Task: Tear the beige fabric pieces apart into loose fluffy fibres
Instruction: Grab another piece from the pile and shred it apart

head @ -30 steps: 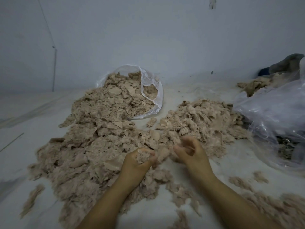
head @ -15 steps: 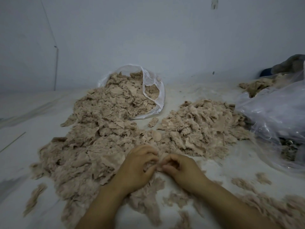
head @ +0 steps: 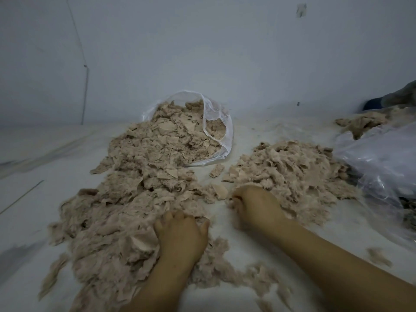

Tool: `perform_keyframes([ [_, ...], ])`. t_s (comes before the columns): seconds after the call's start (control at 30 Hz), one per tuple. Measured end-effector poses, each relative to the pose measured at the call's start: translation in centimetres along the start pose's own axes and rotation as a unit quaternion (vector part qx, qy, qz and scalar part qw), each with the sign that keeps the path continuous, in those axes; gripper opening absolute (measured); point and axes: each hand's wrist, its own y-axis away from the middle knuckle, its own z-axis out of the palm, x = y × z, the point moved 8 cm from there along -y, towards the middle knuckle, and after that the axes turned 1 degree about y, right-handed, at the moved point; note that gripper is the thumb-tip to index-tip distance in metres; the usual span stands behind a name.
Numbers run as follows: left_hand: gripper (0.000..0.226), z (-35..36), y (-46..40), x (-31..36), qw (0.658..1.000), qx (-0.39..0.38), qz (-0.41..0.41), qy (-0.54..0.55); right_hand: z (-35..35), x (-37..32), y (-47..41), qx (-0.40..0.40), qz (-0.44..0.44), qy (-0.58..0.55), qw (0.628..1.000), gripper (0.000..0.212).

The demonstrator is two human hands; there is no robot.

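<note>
Your left hand (head: 180, 235): fingertips buried in fabric pile (head: 126, 212), grip unclear. Your right hand (head: 254, 206): curled fingers hidden against fluffy heap (head: 292, 170). Plastic bag (head: 382, 158) cut off at right edge.

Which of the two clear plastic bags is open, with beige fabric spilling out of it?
The plastic bag by the back wall, behind the left pile. The other bag, at the right edge, lies crumpled.

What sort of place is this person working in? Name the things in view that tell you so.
Probably an informal workroom for hand-sorting textile scrap, not a factory line. Heaps of beige fabric pieces lie loose on a pale surface, a clear plastic bag spills more, and the wall is bare.
</note>
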Motion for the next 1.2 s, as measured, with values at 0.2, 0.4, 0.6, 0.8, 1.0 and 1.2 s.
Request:
perform_keyframes([
  [0.2,0.048,0.5,-0.4,-0.1,0.999,-0.011,0.023,0.022,4.5,-2.5,-4.0,-0.098,0.018,-0.111,0.989,0.062],
  [0.4,0.048,0.3,-0.7,-0.8,1.000,0.004,-0.005,0.018,6.0,-3.2,-4.9,-0.099,-0.027,-0.036,0.994,0.021],
  [0.6,0.042,-0.6,-0.4,-1.3,0.999,0.042,0.005,0.033,1.1,-3.8,0.3,0.046,-0.093,-0.139,0.985,0.013],
  [0.8,0.041,-1.9,0.7,2.4,0.951,0.026,0.237,0.199,0.6,-3.6,6.3,0.001,-0.113,-0.284,0.952,0.015],
  [1.0,0.025,-4.2,1.7,2.9,0.876,0.092,0.269,0.389,1.9,1.6,7.2,0.039,0.185,-0.597,0.779,0.009],
  [1.2,0.046,-5.4,1.8,4.6,0.831,0.042,0.286,0.475,3.5,1.2,7.3,-0.080,0.242,-0.710,0.656,0.015],
])
